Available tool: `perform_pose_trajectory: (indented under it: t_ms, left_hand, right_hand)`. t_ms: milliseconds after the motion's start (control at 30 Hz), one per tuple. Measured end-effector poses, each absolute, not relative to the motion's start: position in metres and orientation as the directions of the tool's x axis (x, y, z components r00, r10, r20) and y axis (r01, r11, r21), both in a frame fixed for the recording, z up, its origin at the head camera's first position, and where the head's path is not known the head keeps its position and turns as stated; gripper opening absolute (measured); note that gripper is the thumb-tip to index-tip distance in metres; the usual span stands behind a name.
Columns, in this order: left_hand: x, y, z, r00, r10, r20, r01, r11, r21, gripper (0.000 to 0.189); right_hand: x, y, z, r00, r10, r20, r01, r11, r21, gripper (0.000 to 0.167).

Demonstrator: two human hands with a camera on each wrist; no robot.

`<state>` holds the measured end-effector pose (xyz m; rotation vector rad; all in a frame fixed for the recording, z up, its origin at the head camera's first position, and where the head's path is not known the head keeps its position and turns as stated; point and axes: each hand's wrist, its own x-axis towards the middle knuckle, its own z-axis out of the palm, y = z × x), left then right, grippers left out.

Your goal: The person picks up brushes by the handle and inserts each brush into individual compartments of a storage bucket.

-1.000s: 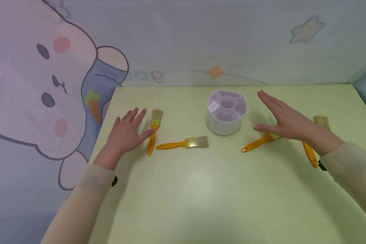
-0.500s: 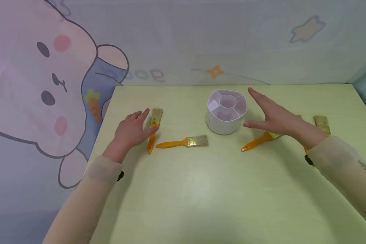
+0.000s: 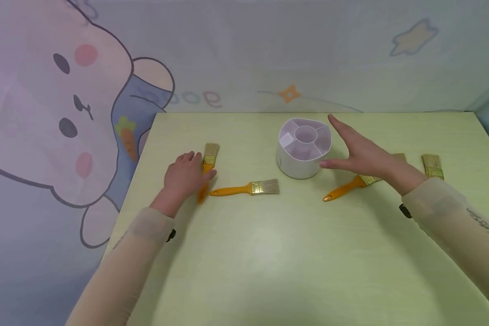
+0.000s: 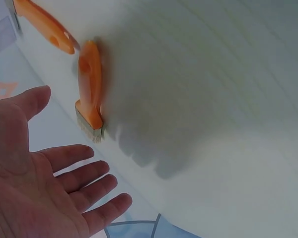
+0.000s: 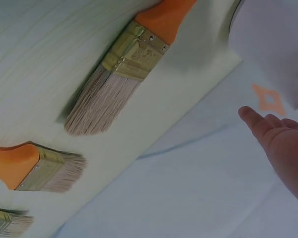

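Observation:
My left hand (image 3: 183, 176) hovers over the handle of a paintbrush (image 3: 211, 154) with orange handle and pale bristles. In the left wrist view its fingers are spread and apart from that brush (image 4: 90, 79). A second paintbrush (image 3: 244, 189) lies sideways just to the right. On the right, my right hand (image 3: 362, 154) is held open beside a white round organizer (image 3: 299, 166), thumb and fingers wide apart; I cannot tell whether the thumb touches its wall. Beneath that hand lies another paintbrush (image 3: 344, 189), partly covered by it.
Farther right, one more paintbrush (image 3: 433, 165) has its handle hidden by the sleeve. The organizer has several compartments around a central round one. Behind the pale table (image 3: 269, 262) hangs a printed cloth (image 3: 236, 50) with a cartoon animal.
My left hand has moved right and slightly forward, over the left paintbrush. My right hand has moved left, closer to the organizer. The brushes and organizer stay put.

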<state>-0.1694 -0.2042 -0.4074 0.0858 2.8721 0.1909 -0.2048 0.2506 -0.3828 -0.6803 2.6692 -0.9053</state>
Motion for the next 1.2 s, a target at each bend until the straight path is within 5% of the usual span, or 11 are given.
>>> perform_pose_trajectory:
  t_ms: [1200]
  left_hand:
    - [-0.167, -0.197, -0.426, -0.988, 0.036, -0.148, 0.025, 0.997, 0.075, 0.057]
  right_hand:
    - [-0.212, 0.237, -0.406, -0.873, -0.483, -0.063, -0.243, 0.544, -0.803, 0.126]
